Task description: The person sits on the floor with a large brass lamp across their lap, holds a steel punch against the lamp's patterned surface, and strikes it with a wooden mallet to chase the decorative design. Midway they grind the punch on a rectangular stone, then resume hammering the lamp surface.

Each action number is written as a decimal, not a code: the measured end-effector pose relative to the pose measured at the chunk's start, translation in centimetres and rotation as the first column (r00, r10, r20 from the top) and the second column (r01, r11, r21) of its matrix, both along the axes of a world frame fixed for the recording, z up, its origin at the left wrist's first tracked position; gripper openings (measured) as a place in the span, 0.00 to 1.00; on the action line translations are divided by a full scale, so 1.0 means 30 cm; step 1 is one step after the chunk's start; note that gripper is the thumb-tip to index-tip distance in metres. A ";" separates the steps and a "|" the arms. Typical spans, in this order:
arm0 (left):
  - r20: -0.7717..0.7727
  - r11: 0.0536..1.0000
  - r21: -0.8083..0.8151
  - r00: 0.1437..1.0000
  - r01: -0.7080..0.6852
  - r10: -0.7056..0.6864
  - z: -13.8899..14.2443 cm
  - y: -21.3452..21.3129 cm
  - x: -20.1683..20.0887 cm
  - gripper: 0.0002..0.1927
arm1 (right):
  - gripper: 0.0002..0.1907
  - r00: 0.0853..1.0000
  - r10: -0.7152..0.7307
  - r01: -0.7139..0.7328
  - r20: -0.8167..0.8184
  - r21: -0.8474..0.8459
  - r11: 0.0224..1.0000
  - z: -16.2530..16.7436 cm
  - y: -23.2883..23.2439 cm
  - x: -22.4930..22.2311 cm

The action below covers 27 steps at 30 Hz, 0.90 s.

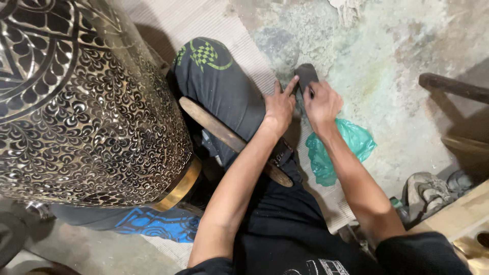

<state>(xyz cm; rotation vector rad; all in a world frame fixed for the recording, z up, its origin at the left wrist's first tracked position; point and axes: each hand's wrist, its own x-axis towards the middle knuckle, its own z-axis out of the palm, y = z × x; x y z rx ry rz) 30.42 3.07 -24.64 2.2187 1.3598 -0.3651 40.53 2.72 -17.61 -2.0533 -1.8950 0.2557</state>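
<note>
My left hand (pixel 279 106) rests over my knee with the index finger stretched out, its tip touching a small dark flat stone (pixel 306 74) on the floor. My right hand (pixel 321 102) is closed beside and just below that stone, fingers curled as if pinching something thin against it; what it pinches is hidden. A wooden-handled tool (pixel 224 136) lies across my dark trouser leg (pixel 219 86). A large engraved metal vase (pixel 86 102), black with silver scroll patterns and a brass band, lies on its side at the left.
A crumpled green plastic bag (pixel 338 147) lies under my right forearm. A woven mat (pixel 178 20) covers the stained concrete floor. Wooden pieces (pixel 453 86) sit at the right edge, worn shoes (pixel 428 193) at lower right, blue patterned cloth (pixel 153 224) beneath the vase.
</note>
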 end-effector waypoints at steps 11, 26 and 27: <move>0.139 0.998 -0.014 0.988 -0.063 0.064 0.011 0.008 -0.013 0.16 | 0.05 0.997 -0.031 0.035 -0.065 0.060 0.998 -0.021 0.081 -0.002; 0.847 0.777 -0.456 0.056 -0.433 0.529 0.579 -0.125 -0.396 0.16 | 0.13 -0.399 -0.489 -0.440 -0.776 -0.306 0.844 0.092 -0.189 -0.051; 0.853 0.771 -0.445 0.046 -0.456 0.519 0.606 -0.145 -0.406 0.15 | 0.13 -0.401 -0.491 -0.455 -0.773 -0.297 0.839 0.110 -0.192 -0.068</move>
